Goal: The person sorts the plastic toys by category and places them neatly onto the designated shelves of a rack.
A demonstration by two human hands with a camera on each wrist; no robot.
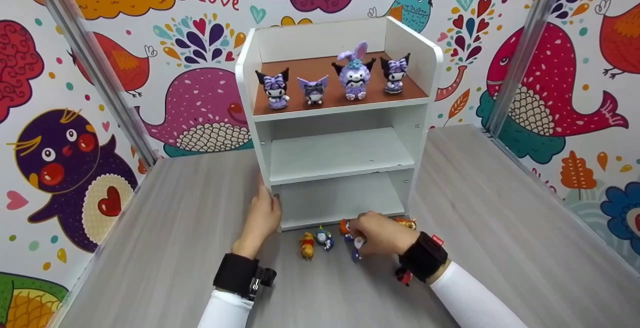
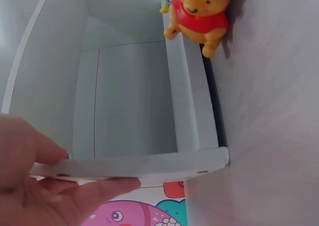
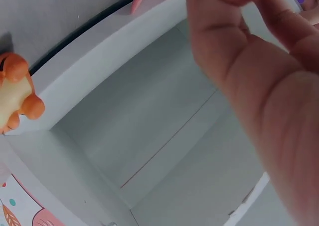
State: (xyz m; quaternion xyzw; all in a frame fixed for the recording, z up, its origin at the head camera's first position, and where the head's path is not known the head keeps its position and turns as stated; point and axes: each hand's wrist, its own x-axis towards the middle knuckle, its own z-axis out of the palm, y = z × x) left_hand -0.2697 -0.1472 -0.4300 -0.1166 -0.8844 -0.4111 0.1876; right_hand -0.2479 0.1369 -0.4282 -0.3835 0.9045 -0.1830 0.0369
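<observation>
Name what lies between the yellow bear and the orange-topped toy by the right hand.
In the head view, a small blue toy lies between the yellow bear and the orange-topped toy, on the table.

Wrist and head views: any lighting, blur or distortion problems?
Head view: bright, fairly even; left wrist view: duller, with a soft shadow beside the Winnie the Pooh figurine; right wrist view: also dull, the right hand soft, the white shelf unit bowed along its front edge, probably lens distortion.
</observation>
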